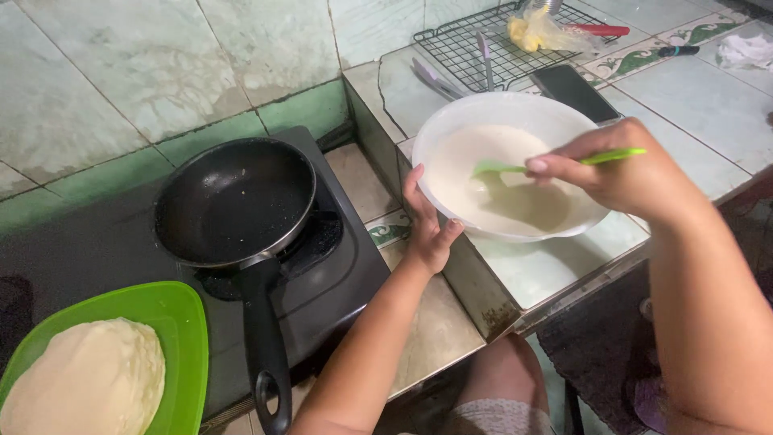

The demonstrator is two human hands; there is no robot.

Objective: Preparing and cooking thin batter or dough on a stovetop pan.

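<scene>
A white bowl (451, 129) of pale batter (475, 173) stands on the raised tiled counter. My left hand (427, 229) grips the bowl's near left rim. My right hand (628, 177) hovers over the bowl and holds a green spatula (503, 167), whose blade dips into the batter. An empty black frying pan (233, 201) rests on a black single-burner stove (338, 258) to the left, its handle pointing toward me.
A green plate (181, 322) with a stack of pale thin pancakes (84, 379) sits at the lower left. Behind the bowl lie a black wire rack (467, 44), a dark phone (573, 90) and a plastic bag (535, 32). My knee shows below the counter edge.
</scene>
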